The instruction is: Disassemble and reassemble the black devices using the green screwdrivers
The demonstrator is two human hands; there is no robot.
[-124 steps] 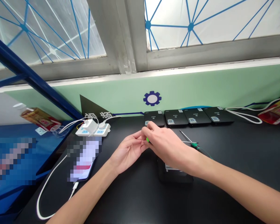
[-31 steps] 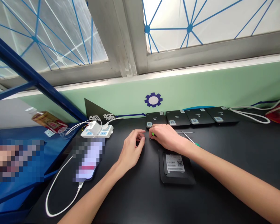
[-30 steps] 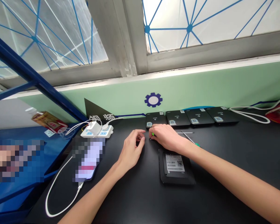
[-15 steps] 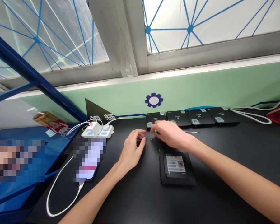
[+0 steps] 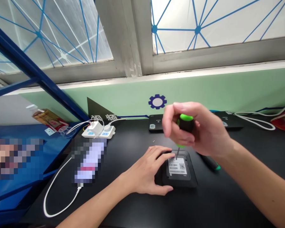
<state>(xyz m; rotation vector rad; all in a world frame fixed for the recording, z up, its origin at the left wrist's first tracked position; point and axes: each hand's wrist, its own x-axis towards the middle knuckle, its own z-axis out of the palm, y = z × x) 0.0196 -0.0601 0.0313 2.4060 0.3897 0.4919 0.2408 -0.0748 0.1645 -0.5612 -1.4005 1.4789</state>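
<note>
A flat black electronic box [image 5: 192,180] with a white printed label lies on the black tabletop. My left hand [image 5: 154,171] grips its left side, with fingertips at the far edge and the thumb by the near edge. My right hand [image 5: 199,129] is wrapped around a black and green screwdriver [image 5: 186,122]. The screwdriver stands steeply over the box, its shaft pointing down at the top edge of the label; whether the tip touches is unclear. A second dark tool with a green end [image 5: 210,163] lies right of the box, partly under my right arm.
Small screws [image 5: 153,141] lie beyond my left hand. Similar black boxes [image 5: 156,123] line the wall, partly hidden by my right hand. To the left are a phone [image 5: 89,164] on a white cable, a power strip [image 5: 98,132] and a bottle [image 5: 49,120]. Another person's blurred hand shows far left.
My right hand has risen from near the row of boxes and now holds the screwdriver upright over the labelled box. My left hand has moved right and nearer, onto that box.
</note>
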